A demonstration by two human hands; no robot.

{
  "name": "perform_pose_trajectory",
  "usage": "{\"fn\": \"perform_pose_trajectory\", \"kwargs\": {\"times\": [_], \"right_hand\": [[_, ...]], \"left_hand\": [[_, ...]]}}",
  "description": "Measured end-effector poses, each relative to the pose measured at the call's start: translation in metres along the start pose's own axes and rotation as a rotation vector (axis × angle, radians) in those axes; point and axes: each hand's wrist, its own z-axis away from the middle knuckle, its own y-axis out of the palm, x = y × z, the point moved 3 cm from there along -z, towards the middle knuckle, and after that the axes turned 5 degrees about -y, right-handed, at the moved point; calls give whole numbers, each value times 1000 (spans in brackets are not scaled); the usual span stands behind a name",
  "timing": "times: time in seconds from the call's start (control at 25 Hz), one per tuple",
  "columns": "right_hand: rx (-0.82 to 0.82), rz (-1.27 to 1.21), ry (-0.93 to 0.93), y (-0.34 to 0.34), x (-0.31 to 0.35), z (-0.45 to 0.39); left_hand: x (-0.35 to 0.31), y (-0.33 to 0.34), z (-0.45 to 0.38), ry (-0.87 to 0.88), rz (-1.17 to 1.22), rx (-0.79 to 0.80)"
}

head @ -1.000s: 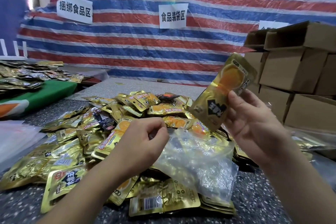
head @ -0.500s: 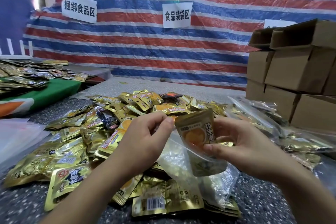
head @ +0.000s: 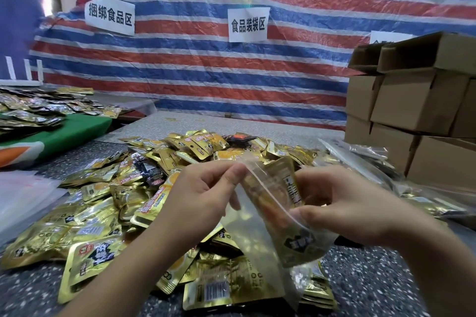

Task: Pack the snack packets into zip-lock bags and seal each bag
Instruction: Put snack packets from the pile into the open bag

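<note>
A clear zip-lock bag (head: 253,234) hangs between my hands above a heap of gold snack packets (head: 103,203). My left hand (head: 203,193) pinches the bag's top left corner. One gold snack packet (head: 288,208) sits most of the way inside the bag, tilted, its top end still sticking out of the mouth. My right hand (head: 342,206) grips the right side of the bag's mouth together with that packet, thumb in front. The bag's mouth is open.
Stacked cardboard boxes (head: 417,110) stand at the right. Filled clear bags (head: 386,170) lie in front of them. Empty clear bags (head: 23,195) lie at the left. A green mat (head: 74,131) with more packets lies further left. A striped tarp (head: 231,64) hangs behind.
My right hand brought the packet down from above the pile and pushed it into the bag's mouth. My left hand kept its hold on the bag's corner and rose slightly.
</note>
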Motion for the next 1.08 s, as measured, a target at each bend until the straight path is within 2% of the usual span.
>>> {"fn": "perform_pose_trajectory", "kwargs": {"times": [0.16, 0.24, 0.32, 0.48, 0.56, 0.68, 0.84, 1.08], "right_hand": [[192, 332, 36, 0, 19, -10], [226, 473, 32, 2, 23, -18], [220, 490, 41, 2, 23, -24], [161, 382, 84, -1, 20, -22], [66, 342, 57, -4, 21, -20], [-87, 338, -32, -14, 29, -18], [-149, 312, -176, -21, 39, -17], [-361, 65, -414, -40, 63, -21]], "left_hand": [[-3, 2, 3, 11, 24, 15], [-3, 3, 3, 20, 20, 6], [-3, 1, 2, 13, 25, -10], [-3, 0, 2, 46, -20, -36], [-5, -1, 2, 63, -26, -88], [-11, -5, -3, 56, 32, -143], [-32, -10, -13, 89, 60, -170], [-67, -19, -25, 141, 261, -164]]}}
